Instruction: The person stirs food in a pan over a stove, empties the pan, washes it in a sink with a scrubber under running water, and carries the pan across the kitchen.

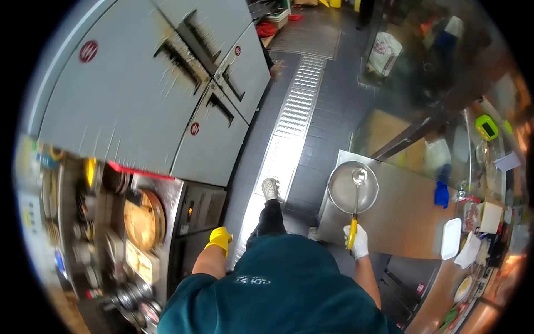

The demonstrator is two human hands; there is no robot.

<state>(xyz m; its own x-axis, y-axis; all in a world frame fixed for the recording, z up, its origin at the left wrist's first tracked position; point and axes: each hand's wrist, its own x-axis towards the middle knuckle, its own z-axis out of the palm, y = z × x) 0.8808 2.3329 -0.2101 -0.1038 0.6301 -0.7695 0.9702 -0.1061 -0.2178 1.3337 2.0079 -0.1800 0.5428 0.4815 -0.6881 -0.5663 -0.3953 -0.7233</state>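
Observation:
My right hand, in a white glove, is closed around the yellow handle of a ladle. The ladle's round metal bowl rests inside a wide, shiny metal pan. Whether the same hand also grips a handle of the pan is hidden. The pan is over the near left corner of a steel counter. At my left side hangs my left hand in a yellow glove, its fingers curled, with nothing visible in them. It is beside the dark front of a steel work unit.
A grey fridge with black handles stands ahead on the left. Along the dark floor runs a metal drain grate. A round wooden board sits on the left counter. A white tray and a green timer are on the right.

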